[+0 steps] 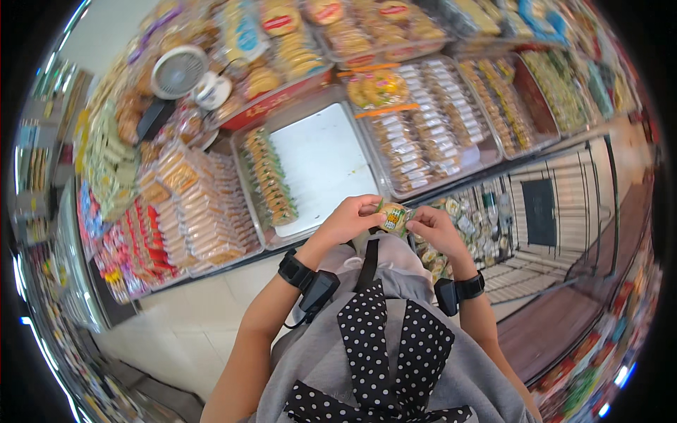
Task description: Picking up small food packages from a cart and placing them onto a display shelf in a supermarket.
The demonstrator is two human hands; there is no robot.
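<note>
A small round snack pack [393,218] in clear wrap with a yellow and green label is held up in front of my body. My left hand [350,221] pinches its left edge between thumb and fingers. On its other side, the fingertips of my right hand [435,230] grip the wrapper's edge. Just beyond my left hand lies a metal tray [331,158] with a bare white bottom. One row of green-edged snack packs [270,180] stands along that tray's left side.
At the right is a wire shopping cart [564,218], with many similar packs [469,229] heaped near me. Trays of wrapped biscuits [427,120] fill the display ahead. Stacked packaged pastries [204,204] stand left, below a small white fan [180,72].
</note>
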